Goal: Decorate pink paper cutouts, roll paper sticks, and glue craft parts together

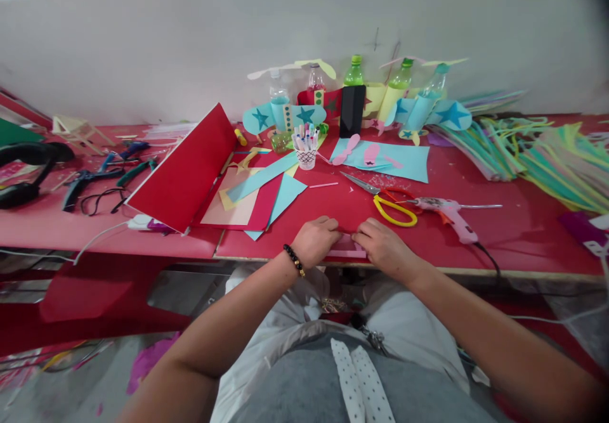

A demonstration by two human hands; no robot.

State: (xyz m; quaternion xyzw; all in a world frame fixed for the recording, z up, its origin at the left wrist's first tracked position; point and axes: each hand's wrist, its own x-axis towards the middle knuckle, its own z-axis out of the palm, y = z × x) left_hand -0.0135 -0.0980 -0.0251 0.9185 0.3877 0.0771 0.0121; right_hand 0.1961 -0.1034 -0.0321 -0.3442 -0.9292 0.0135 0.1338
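Pink paper point(347, 253) on red table point(533, 239), left hand point(318, 241) and right hand point(384, 245) pinching its far side; evenly matched finger pressure should keep it from skewing.

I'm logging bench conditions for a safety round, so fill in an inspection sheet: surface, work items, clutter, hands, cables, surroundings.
Surface: red table, small scraps on it.
Work items: pink paper at the near edge.
Clutter: scissors, pink glue gun, pen cup, loose blue paper strips.
Hands: left hand and right hand both at the pink paper; exact grip hidden.
Cables: glue gun's black cord near the front edge; white cable at left.
Surroundings: pale wall behind.
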